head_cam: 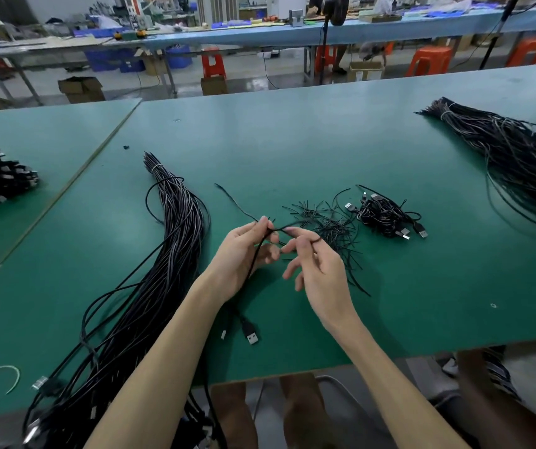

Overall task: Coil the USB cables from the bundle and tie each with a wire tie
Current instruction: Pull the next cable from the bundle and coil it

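Cable (253, 259): thin, black, round. On my feed it's held above mid-desk between both hands, with one run dropping across the left palm.
Left hand (244, 254): thumb and fingers pinch the cable.
Right hand (318, 273): thumb and index finger pinch the same cable; other fingers loose and spread.
USB plug (251, 334): flat metal shell, black boot, lying on the desk beside the left wrist.
Bundle (176, 241): long sheaf of black cables left of the hands, pale band at the far end; near end spills over the desk edge.
Wire ties (328, 222): loose heap of short black strands just beyond the right hand.
Coiled cables (386, 215): small pile right of the ties, silver plugs sticking out.
Second bundle (512, 157): far right, also banded.
Desk (292, 140): smooth green mat.
Room: I see a workshop with blue-topped benches and orange stools (428, 59).
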